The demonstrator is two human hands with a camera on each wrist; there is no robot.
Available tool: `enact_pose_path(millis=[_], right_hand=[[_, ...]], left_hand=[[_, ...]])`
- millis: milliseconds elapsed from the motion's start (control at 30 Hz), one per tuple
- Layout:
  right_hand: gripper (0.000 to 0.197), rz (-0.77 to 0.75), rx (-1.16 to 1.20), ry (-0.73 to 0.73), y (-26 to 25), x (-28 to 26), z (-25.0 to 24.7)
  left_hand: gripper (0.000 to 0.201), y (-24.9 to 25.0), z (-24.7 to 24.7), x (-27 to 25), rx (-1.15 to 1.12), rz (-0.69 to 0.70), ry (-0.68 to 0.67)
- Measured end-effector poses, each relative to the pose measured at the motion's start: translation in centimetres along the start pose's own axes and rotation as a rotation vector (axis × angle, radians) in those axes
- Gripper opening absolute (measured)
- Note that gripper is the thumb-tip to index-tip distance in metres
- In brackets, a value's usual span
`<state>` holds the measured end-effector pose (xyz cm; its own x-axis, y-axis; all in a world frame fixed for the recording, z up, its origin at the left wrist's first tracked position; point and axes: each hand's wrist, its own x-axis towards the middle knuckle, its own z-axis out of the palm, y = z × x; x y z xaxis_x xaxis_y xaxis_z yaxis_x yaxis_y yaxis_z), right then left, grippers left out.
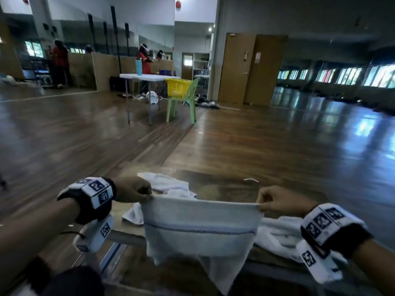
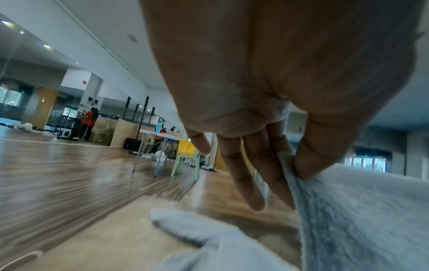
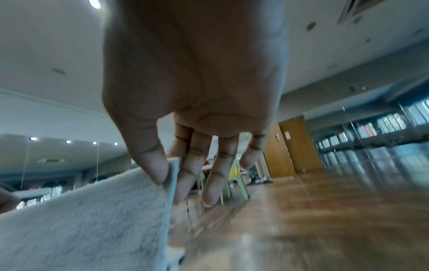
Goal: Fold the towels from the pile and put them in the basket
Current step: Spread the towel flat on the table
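Note:
A white towel (image 1: 201,229) with a dark stitched stripe hangs stretched in the air between my hands, above the near edge of a wooden table (image 1: 226,189). My left hand (image 1: 149,196) pinches its top left corner between thumb and fingers. My right hand (image 1: 261,205) pinches the top right corner. In the left wrist view the thumb presses the towel (image 2: 362,210) against the fingers (image 2: 260,165). The right wrist view shows the towel (image 3: 92,216) corner held under the thumb. More white towels (image 1: 168,184) lie crumpled on the table behind, and others (image 1: 277,233) at the right.
Across the wooden floor stand a white folding table (image 1: 147,77) with a teal bottle (image 1: 139,67), and a green chair (image 1: 183,99) bearing a yellow basket (image 1: 177,87). People stand behind low partitions at the back. Wooden doors (image 1: 252,69) are at the right.

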<state>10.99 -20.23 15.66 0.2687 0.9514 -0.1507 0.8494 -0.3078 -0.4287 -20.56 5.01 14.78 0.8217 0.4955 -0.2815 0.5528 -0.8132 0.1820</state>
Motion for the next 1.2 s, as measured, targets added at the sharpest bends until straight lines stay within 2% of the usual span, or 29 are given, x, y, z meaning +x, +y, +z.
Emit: enact_pose_path(millis=[67, 167, 233, 333, 400, 567, 667, 700, 767, 867, 933, 1033, 1133, 1200], right_hand=[[0.014, 0.011, 0.013, -0.039, 1.5, 0.8, 3.7], [0.024, 0.035, 0.042, -0.023, 2.8, 2.4, 6.8], [0.021, 0.052, 0.064, 0.017, 3.4, 3.9, 7.7], [0.018, 0.113, 0.088, 0.091, 4.7, 6.9, 8.7], [0.020, 0.171, 0.076, 0.119, 5.9, 8.8, 9.3], [0.020, 0.267, 0.046, 0.157, 8.0, 12.5, 11.1], [0.013, 0.274, -0.001, 0.113, 8.7, 14.0, 12.2], [0.018, 0.274, -0.051, 0.089, 8.9, 14.4, 12.6], [0.025, 0.272, -0.151, 0.056, 8.9, 14.8, 13.0], [0.016, 0.263, -0.225, 0.052, 8.7, 15.0, 13.0], [0.018, 0.263, -0.262, 0.042, 8.7, 15.1, 12.7], [0.035, 0.257, -0.281, 0.059, 8.4, 14.9, 12.4], [0.025, 0.254, -0.186, 0.060, 8.0, 14.1, 12.1], [0.018, 0.237, -0.132, 0.079, 7.8, 13.3, 11.7]], left_hand=[[0.016, -1.0, 3.4, 1.2, 0.057, -0.010, -0.088], [0.021, -1.9, 5.8, 2.7, 0.074, -0.034, -0.088], [0.020, -2.9, 6.7, 4.0, 0.048, -0.069, 0.010], [0.014, -4.2, 7.8, 6.6, 0.024, -0.118, 0.249], [0.013, -4.5, 8.2, 8.8, 0.005, -0.147, 0.361], [0.015, -4.7, 8.8, 14.5, -0.023, -0.191, 0.445], [0.016, -4.5, 8.9, 17.3, -0.006, -0.161, 0.428], [0.016, -4.5, 9.0, 18.0, 0.008, -0.140, 0.399], [0.012, -4.9, 9.0, 19.2, 0.019, -0.089, 0.304], [0.008, -5.6, 8.9, 19.8, -0.024, -0.056, 0.182], [0.005, -5.6, 8.6, 19.8, -0.018, -0.050, 0.174], [0.006, -5.1, 7.9, 19.3, 0.014, -0.056, 0.210], [0.018, -4.5, 7.1, 18.1, 0.038, -0.064, 0.223], [0.018, -4.1, 6.4, 17.0, 0.019, -0.050, 0.230]])
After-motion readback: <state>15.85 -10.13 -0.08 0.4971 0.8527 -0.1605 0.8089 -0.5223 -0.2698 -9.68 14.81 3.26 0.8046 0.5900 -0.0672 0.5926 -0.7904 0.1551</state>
